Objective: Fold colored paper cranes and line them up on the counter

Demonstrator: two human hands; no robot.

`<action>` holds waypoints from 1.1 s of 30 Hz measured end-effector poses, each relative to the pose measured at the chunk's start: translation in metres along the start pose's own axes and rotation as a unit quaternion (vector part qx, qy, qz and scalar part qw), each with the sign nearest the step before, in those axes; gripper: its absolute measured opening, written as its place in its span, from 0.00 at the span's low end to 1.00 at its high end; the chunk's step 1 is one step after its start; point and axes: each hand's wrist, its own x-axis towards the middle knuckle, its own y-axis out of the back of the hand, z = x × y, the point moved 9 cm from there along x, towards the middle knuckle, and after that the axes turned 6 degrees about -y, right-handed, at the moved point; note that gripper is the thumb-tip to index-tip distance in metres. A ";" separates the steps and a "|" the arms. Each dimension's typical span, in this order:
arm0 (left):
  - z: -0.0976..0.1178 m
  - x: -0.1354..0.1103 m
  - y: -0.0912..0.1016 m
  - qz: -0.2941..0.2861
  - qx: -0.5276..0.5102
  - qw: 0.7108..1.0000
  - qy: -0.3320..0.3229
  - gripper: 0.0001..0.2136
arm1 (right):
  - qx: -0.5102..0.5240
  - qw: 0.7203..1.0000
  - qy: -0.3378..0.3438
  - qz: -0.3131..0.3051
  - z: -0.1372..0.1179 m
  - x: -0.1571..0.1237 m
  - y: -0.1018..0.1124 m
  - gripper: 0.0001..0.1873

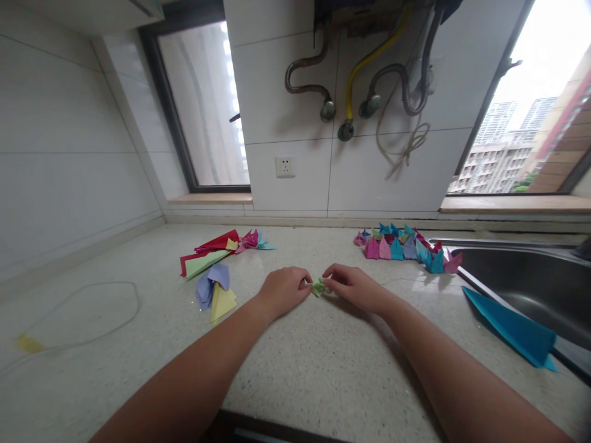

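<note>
A small folded green paper piece (318, 287) rests just above the speckled countertop (295, 369), pinched from both sides. My left hand (282, 290) is closed on its left end, fingers curled. My right hand (353, 287) is closed on its right end with fingertips pressed together. Both forearms reach in from the bottom edge. Most of the green piece is hidden between my fingers.
Loose coloured paper sheets (212, 271) lie at the left. A row of folded paper figures (406, 247) stands at the back right beside a steel sink (530, 283). A blue paper sheet (510, 329) overhangs the sink rim. A thin wire loop (92, 320) lies far left.
</note>
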 end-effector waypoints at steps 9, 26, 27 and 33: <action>-0.015 0.010 -0.002 0.121 -0.241 0.963 0.022 0.09 | 0.067 0.993 -0.004 0.095 0.009 0.004 0.018 0.10; -0.025 0.012 -0.025 0.064 -0.545 0.833 0.074 0.19 | 0.254 0.961 -0.026 0.108 0.014 0.004 0.026 0.12; -0.025 0.012 -0.025 0.066 -0.548 0.830 0.074 0.19 | 0.262 0.959 -0.028 0.107 0.014 0.003 0.026 0.12; -0.027 0.011 -0.022 0.075 -0.558 0.823 0.081 0.19 | 0.281 0.952 -0.035 0.117 0.013 0.001 0.031 0.14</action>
